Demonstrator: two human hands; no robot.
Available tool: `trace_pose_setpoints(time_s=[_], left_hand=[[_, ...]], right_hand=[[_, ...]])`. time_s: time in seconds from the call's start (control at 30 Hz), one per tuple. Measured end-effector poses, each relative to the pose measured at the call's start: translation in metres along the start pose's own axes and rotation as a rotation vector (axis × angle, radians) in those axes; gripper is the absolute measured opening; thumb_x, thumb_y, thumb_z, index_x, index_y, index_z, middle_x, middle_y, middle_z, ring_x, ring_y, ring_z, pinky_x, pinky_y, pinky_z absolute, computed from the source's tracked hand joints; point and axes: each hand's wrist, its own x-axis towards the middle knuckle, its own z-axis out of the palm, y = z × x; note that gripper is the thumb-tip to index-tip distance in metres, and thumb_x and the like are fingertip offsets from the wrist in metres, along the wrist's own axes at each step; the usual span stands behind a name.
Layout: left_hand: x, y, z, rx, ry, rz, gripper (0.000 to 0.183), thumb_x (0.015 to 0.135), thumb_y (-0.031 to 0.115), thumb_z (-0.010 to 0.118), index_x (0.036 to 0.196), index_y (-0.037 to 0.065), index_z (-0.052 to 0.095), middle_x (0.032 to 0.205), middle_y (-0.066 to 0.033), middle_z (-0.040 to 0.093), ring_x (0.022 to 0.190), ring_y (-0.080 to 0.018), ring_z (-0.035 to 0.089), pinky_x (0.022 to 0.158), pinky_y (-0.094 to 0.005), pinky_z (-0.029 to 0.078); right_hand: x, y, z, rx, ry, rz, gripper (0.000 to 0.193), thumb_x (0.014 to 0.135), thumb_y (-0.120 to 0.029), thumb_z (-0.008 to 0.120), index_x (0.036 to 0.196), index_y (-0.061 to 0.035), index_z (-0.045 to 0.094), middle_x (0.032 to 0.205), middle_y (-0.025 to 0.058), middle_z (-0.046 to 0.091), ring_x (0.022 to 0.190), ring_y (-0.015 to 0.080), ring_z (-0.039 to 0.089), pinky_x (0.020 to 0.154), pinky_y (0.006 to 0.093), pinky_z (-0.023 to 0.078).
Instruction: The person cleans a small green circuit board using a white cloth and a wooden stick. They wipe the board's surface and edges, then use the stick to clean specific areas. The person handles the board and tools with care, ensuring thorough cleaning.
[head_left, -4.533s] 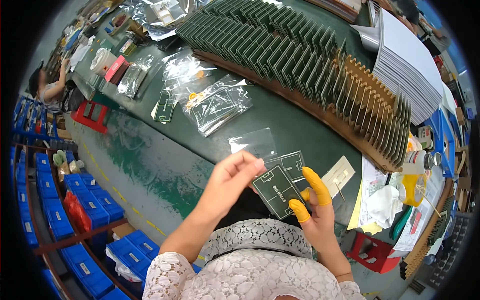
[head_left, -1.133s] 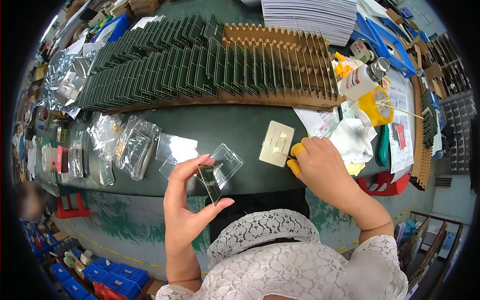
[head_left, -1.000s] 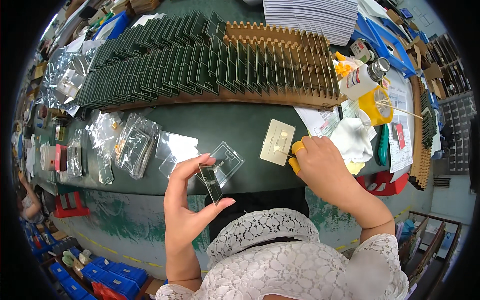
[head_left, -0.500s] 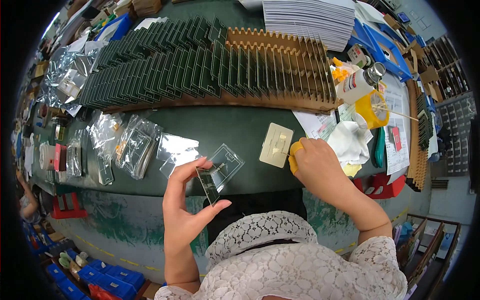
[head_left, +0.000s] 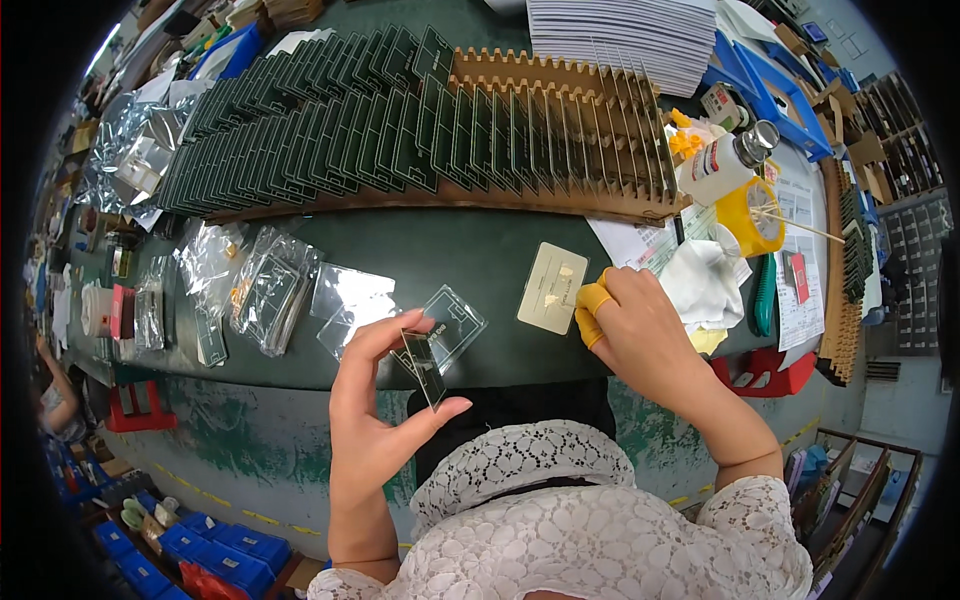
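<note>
My left hand (head_left: 368,400) pinches a thin, clear rectangular panel (head_left: 425,372) by its edges between thumb and index finger, tilted nearly edge-on. Just behind it, another transparent panel with printed outlines (head_left: 453,322) lies on the bench. My right hand (head_left: 632,325) wears yellow finger covers (head_left: 593,302) and rests beside a cream card (head_left: 552,288) with faint marks. Its fingers are curled together, and whatever they hold, if anything, is hidden. Clear sheets (head_left: 355,293) lie left of my left hand.
A slotted brown rack (head_left: 560,205) full of upright panels spans the back of the green bench (head_left: 450,240). Bagged panels (head_left: 270,290) lie left. A white bottle (head_left: 715,168), yellow tape roll (head_left: 735,215), white cloth (head_left: 705,283) and green-handled tool (head_left: 765,300) sit right.
The panel in my left hand has turned more edge-on, and that hand has shifted slightly right. My right hand has rolled a little at the card's edge, its fingers still curled.
</note>
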Motion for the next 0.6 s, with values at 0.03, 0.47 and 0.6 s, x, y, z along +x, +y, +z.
trace_pose_setpoints(time_s=[0.03,0.47,0.6], left_hand=[[0.0001,-0.0001,0.0002,-0.001,0.0,0.0,0.071,0.06,0.006,0.087,0.123,0.0,0.054,0.115,-0.0113,0.061,0.109,-0.0212,0.057,0.095,-0.0333,0.043],[0.0007,0.0027,0.0002,0.047,-0.004,0.006,0.071,0.06,0.006,0.087,0.124,0.002,0.056,0.113,-0.0106,0.062,0.106,-0.0215,0.058,0.092,-0.0332,0.044],[0.0012,0.0017,-0.0001,0.021,0.006,0.008,0.069,0.06,0.006,0.087,0.122,0.002,0.056,0.112,-0.0103,0.063,0.106,-0.0211,0.059,0.094,-0.0334,0.044]], right_hand=[[-0.0002,0.0004,0.0002,-0.002,0.001,-0.002,0.024,0.073,-0.006,0.071,0.092,-0.0013,0.058,0.09,0.0127,0.05,0.083,0.0313,0.05,0.076,0.0397,0.043],[-0.0053,0.0042,-0.0017,0.045,-0.012,-0.048,0.033,0.063,-0.007,0.073,0.09,0.0007,0.057,0.094,0.0186,0.053,0.086,0.0361,0.052,0.075,0.0429,0.042],[-0.0013,0.006,0.0057,-0.003,0.088,-0.113,0.018,0.066,-0.01,0.067,0.078,-0.004,0.055,0.08,0.0116,0.05,0.078,0.0295,0.053,0.069,0.0402,0.041]])
